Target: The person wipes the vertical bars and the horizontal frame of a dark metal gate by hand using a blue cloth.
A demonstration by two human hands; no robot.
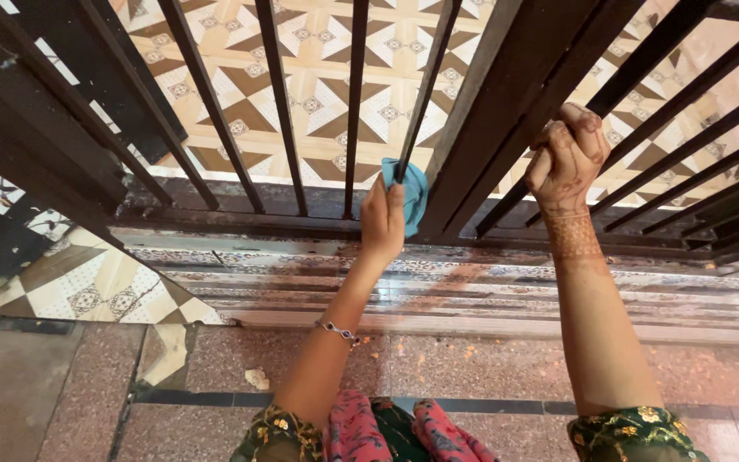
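Gate (506, 94): dark metal, slanted bars, filling the top of the view; its thick frame post runs between the 2 hands.
Floor (472, 368): speckled pink stone below the wrists, a dark strip crossing it nearer the body; patterned tiles lie beyond the bars.
Sill (301, 282): worn, stained ledge under the gate, just below both sets of fingers.
Right hand (564, 158): fingers clenched round 1 bar to the right of the post, knuckles up, wrist patterned with henna.
Left hand (382, 218): fingers closed on the cloth, pressing it against the foot of 1 thin bar, just left of the post.
Cloth (410, 192): small, blue, wrapped partly round that bar, touching the fingers and the bar, just above the bottom rail.
Bracelet (339, 330): thin, beaded, on the left wrist, well below the cloth.
Risk, pinch: as I judge it, the gap between the bar and the post is narrow, so fingers sliding down could jam against the bottom rail.
Risk, drop: only the fingertips hold the cloth; if it slips it may fall through to the tiles beyond reach.
Risk, snag: rough or rusty metal might catch the cloth or scrape a knuckle.
Room: open upward along the bar; tight to the right by the post; 1 clear gap left of the fingers; little room below.
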